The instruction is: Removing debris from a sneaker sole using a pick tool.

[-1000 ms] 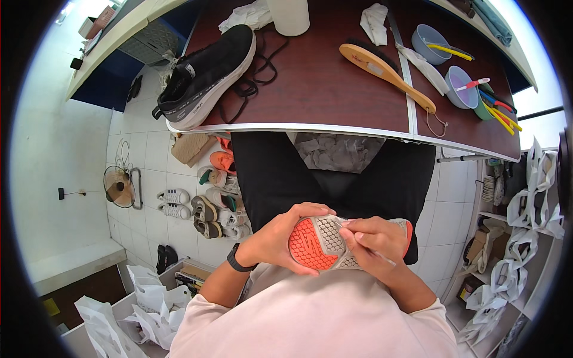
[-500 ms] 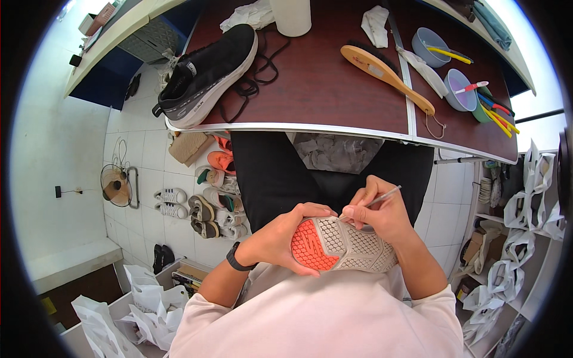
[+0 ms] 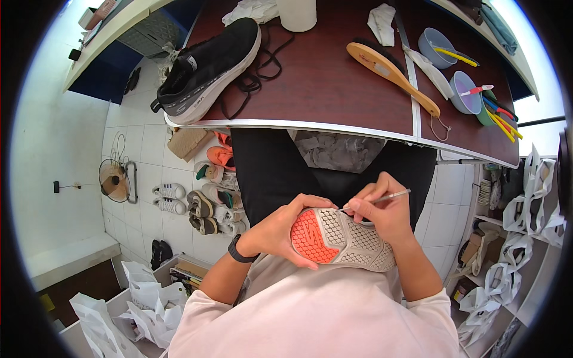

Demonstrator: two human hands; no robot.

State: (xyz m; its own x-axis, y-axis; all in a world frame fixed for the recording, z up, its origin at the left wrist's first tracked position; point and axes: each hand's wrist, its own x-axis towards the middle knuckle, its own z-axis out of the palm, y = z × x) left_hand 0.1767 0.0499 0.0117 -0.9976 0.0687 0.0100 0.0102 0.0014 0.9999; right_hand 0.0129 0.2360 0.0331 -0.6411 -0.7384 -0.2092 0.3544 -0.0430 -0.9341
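My left hand (image 3: 280, 230) wraps round the left end of a shoe, whose orange and beige honeycomb sole (image 3: 361, 247) faces up over my lap. My right hand (image 3: 385, 215) pinches a thin, pale rod-like tool (image 3: 395, 194) whose lower tip meets the sole's upper edge near its middle. On the brown table (image 3: 316, 89) ahead lie a black sneaker (image 3: 206, 65) with its loose laces, a wooden-handled brush (image 3: 388, 71), two crumpled white cloths (image 3: 380, 25) and small bowls (image 3: 464, 98) with coloured-handled tools (image 3: 500, 116).
A white cylindrical container (image 3: 296, 13) is at the table's back. Several pairs of shoes (image 3: 169, 198) and a fan (image 3: 114, 180) are on the floor at left. White bags (image 3: 89, 319) fill the lower left; shelves with more white bags (image 3: 504, 280) stand at right. A bin (image 3: 334, 152) sits beneath the table.
Over the last second my right hand has moved up to the sole's upper edge, uncovering more beige tread, with the tool now angled up to the right. The shoe is slightly higher.
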